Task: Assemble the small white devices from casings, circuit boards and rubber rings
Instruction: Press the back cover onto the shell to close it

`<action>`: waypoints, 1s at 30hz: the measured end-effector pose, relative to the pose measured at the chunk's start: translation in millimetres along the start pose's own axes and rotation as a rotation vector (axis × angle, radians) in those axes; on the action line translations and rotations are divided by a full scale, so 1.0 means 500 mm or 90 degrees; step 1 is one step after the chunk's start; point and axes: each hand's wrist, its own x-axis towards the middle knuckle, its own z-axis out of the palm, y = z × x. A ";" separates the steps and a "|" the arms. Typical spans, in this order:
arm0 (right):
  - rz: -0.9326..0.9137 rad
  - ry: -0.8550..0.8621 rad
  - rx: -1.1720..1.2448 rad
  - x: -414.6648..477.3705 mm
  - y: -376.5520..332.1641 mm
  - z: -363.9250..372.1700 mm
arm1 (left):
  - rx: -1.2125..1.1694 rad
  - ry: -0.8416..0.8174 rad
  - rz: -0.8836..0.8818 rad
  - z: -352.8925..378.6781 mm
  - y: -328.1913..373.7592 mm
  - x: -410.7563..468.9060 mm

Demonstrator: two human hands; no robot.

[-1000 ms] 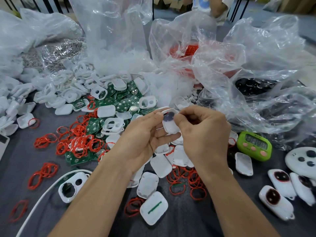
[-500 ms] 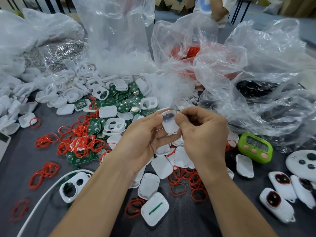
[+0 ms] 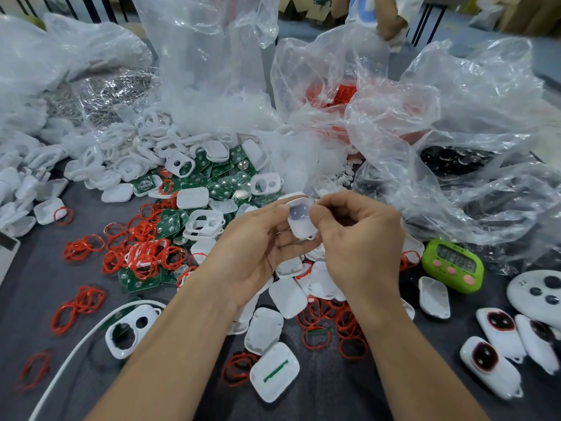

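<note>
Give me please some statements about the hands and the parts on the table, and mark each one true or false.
1. Both hands hold one small white casing above the table. True.
2. The green timer lies left of the left hand. False: it lies to the right of the right hand.
3. Loose red rubber rings lie on the dark table. True.
4. The green circuit boards are all stacked in a tray. False: they lie in a loose heap among white casings.
</note>
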 end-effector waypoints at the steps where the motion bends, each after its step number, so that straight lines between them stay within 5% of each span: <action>1: -0.002 0.008 -0.015 0.000 0.000 0.001 | 0.002 0.000 0.001 -0.001 -0.001 0.000; 12: -0.032 0.009 -0.098 -0.004 -0.003 0.006 | 0.033 -0.016 -0.001 -0.003 -0.005 -0.001; 18: 0.052 0.062 0.013 0.017 -0.004 -0.024 | 0.069 0.007 0.010 -0.010 -0.006 0.001; 30: 0.091 0.079 -0.043 0.053 0.015 -0.075 | 0.098 -0.007 0.055 -0.011 -0.005 -0.004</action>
